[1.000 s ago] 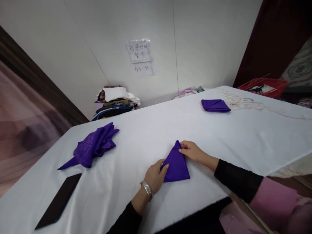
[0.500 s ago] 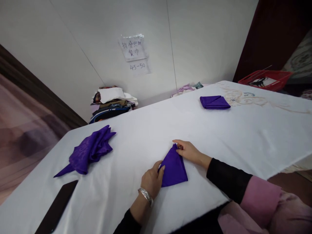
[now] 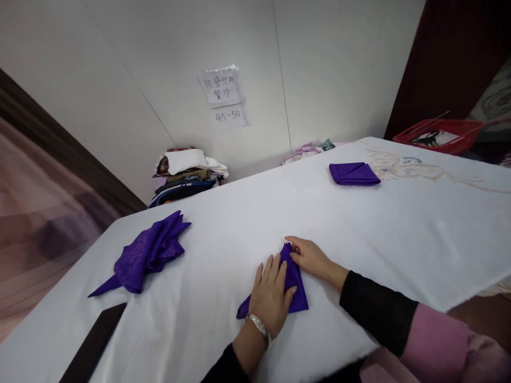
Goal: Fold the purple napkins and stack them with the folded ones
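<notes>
A folded purple cloth (image 3: 296, 287) lies on the white-covered table, narrowing to a gathered tip at its far end. Flat on its left part rests my left hand (image 3: 270, 298), fingers extended and a silver bracelet at the wrist. A purple corner sticks out to the left from under that hand. My right hand (image 3: 310, 257) pinches the cloth near its far tip. What lies beneath my left palm is hidden.
On the left of the table (image 3: 223, 213) are a pleated purple cloth (image 3: 146, 255) and a dark flat object (image 3: 96, 340). A folded purple cloth (image 3: 353, 174) lies farther back. Piled clothes (image 3: 186, 173) and a red basket (image 3: 459, 142) stand beyond.
My left hand has gone from gripping the cloth's left edge to lying flat on it. A purple corner now extends to the left. My right hand stays at the tip.
</notes>
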Motion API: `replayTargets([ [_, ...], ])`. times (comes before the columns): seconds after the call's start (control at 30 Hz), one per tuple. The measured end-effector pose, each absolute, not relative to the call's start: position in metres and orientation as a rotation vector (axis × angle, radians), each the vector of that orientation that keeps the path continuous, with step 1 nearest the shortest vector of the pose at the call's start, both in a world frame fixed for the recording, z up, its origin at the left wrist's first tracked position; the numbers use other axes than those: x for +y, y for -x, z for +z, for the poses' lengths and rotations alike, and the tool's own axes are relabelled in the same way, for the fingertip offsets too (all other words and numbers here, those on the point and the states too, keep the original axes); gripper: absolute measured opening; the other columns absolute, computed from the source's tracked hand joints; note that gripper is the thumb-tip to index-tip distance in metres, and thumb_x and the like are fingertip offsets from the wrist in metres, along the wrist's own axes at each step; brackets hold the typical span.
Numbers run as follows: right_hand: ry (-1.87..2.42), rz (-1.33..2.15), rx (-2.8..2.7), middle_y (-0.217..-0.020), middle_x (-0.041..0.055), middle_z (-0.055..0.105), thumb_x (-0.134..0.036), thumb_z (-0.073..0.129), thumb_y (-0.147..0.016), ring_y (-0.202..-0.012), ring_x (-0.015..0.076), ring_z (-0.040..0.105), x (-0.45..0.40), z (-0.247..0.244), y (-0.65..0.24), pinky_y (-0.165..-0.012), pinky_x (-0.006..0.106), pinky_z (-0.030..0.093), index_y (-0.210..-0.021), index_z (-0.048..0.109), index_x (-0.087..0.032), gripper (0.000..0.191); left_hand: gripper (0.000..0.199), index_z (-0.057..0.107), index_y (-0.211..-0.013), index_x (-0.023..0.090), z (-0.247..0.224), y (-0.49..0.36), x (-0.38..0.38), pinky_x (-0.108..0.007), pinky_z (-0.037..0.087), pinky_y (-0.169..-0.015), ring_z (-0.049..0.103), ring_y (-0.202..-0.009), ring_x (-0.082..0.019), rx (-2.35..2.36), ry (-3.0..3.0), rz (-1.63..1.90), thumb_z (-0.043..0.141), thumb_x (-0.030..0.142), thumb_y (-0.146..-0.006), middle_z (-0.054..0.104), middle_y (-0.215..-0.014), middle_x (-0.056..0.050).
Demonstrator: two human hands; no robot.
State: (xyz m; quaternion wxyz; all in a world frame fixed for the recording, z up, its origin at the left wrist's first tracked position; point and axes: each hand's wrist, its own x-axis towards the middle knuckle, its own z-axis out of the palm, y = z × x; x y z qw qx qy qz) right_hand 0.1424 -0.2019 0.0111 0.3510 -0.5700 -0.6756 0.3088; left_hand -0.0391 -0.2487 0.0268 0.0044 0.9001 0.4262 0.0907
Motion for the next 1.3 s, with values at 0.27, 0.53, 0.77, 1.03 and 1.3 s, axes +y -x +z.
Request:
replayTargets([
  [0.27, 1.434, 0.824, -1.653, -0.094, 0.0023, 0.061, -0.018, 0.051, -0.073, -0.073, 0.0143, 0.054, -0.199, 0.000, -0.145, -0.071, 0.030, 0.044, -0.121, 0.051, -0.022, 0.049, 0.049, 0.031, -0.137, 0.018, 0.016, 0.039, -0.245, -0.056, 0.016, -0.108, 0.015, -0.135, -0.026, 1.215, -2.868, 0.221, 0.027, 0.037, -0.092, 0.030, -0.145, -0.009],
  [0.53, 1.398, 0.777, -1.629, -0.097, 0.0016, 0.062, -0.029, 0.053, -0.078, -0.076, 0.0141, 0.056, -0.190, -0.004, -0.144, -0.072, 0.029, 0.046, -0.121, 0.051, -0.023, 0.044, 0.049, 0.033, -0.136, 0.022, 0.018, 0.038, -0.246, -0.056, 0.013, -0.108, 0.015, -0.136, -0.026, 1.223, -2.823, 0.240, 0.027, 0.042, -0.092, 0.027, -0.146, -0.007],
  [0.77, 1.473, 0.539, -1.880, -0.097, 0.0050, 0.063, -0.015, 0.050, -0.076, -0.091, 0.0185, 0.055, -0.186, -0.001, -0.146, -0.085, 0.033, 0.041, -0.101, 0.063, -0.020, 0.029, 0.050, 0.032, -0.137, 0.022, 0.022, 0.037, -0.245, -0.055, 0.016, -0.107, 0.017, -0.135, -0.026, 1.197, -2.722, 0.169, 0.027, 0.041, -0.091, 0.024, -0.147, -0.008],
  [1.03, 1.404, 0.430, -1.994, -0.097, 0.0042, 0.062, -0.008, 0.043, -0.079, -0.094, 0.0163, 0.052, -0.192, 0.005, -0.142, -0.085, 0.029, 0.040, -0.088, 0.064, -0.020, 0.027, 0.052, 0.033, -0.136, 0.021, 0.023, 0.037, -0.251, -0.054, 0.015, -0.108, 0.016, -0.135, -0.025, 1.202, -2.723, 0.207, 0.030, 0.046, -0.090, 0.027, -0.146, -0.007],
  [1.3, 1.243, 0.368, -2.182, -0.107, 0.0049, 0.063, -0.002, 0.038, -0.076, -0.099, 0.0181, 0.051, -0.201, 0.010, -0.154, -0.085, 0.031, 0.042, -0.096, 0.066, -0.021, 0.039, 0.072, 0.029, -0.138, 0.020, 0.020, 0.056, -0.272, -0.055, 0.009, -0.109, 0.019, -0.135, -0.027, 1.074, -2.724, 0.276, 0.039, 0.062, -0.080, 0.030, -0.144, -0.009],
])
